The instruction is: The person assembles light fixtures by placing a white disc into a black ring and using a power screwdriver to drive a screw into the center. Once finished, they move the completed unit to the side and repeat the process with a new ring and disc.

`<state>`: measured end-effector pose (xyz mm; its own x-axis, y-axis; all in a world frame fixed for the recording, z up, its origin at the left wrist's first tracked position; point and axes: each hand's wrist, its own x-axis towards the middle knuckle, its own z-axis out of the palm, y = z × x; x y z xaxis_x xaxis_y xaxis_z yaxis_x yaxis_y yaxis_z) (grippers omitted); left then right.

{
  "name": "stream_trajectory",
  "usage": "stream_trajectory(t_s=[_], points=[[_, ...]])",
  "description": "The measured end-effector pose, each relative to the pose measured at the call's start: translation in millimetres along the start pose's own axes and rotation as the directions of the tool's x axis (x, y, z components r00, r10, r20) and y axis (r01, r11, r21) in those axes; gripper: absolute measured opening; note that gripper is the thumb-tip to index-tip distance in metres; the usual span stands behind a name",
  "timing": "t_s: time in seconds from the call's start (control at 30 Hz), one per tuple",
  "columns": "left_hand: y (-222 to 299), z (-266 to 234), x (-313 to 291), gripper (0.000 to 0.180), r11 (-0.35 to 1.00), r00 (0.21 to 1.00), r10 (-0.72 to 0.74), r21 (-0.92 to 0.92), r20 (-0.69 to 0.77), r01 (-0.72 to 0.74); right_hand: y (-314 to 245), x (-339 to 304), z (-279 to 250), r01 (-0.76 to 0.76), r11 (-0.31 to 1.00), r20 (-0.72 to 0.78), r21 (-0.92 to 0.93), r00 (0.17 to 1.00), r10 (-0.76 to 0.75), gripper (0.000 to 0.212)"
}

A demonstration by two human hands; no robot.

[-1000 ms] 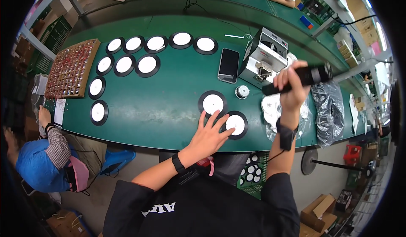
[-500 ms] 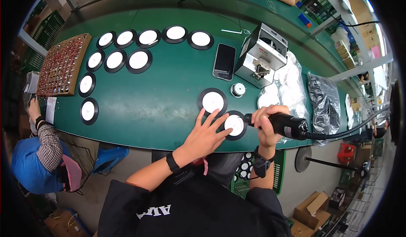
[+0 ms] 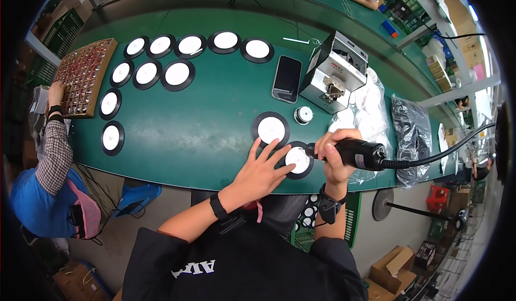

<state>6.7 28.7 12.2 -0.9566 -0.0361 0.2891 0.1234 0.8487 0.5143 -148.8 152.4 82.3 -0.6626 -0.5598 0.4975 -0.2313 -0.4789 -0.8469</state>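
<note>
Green bench (image 3: pixel 204 134) stretches ahead of me. My left hand (image 3: pixel 259 173) lies flat, fingers spread, steadying a round black-rimmed white disc (image 3: pixel 298 160). My right hand (image 3: pixel 332 153), just beside it, is clamped around a black power screwdriver (image 3: pixel 359 154) whose tip touches that disc.

The bench (image 3: pixel 204 134) has a smooth, slightly glossy green top. The discs (image 3: pixel 299 160) look like matt white plastic in black rims. The power screwdriver (image 3: pixel 357 154) is matt black plastic. The bags (image 3: pixel 413 134) at the right edge are crinkled, shiny film.
</note>
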Motion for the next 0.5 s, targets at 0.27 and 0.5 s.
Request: stream_trajectory(t_s=[0.27, 0.5], points=[[-0.9, 0.1, -0.5, 0.035, 1.000, 1.000, -0.004, 0.011, 0.004, 0.004, -5.1, 3.6, 5.0, 0.016, 0.997, -0.012, -0.076, 1.000, -0.017, 0.025], [-0.6, 0.1, -0.1, 0.036, 1.000, 1.000, -0.006, 0.016, 0.013, 0.006, 0.9, 7.9, 1.0, -0.026, 0.998, -0.047, -0.051, 0.999, 0.024, 0.023]])
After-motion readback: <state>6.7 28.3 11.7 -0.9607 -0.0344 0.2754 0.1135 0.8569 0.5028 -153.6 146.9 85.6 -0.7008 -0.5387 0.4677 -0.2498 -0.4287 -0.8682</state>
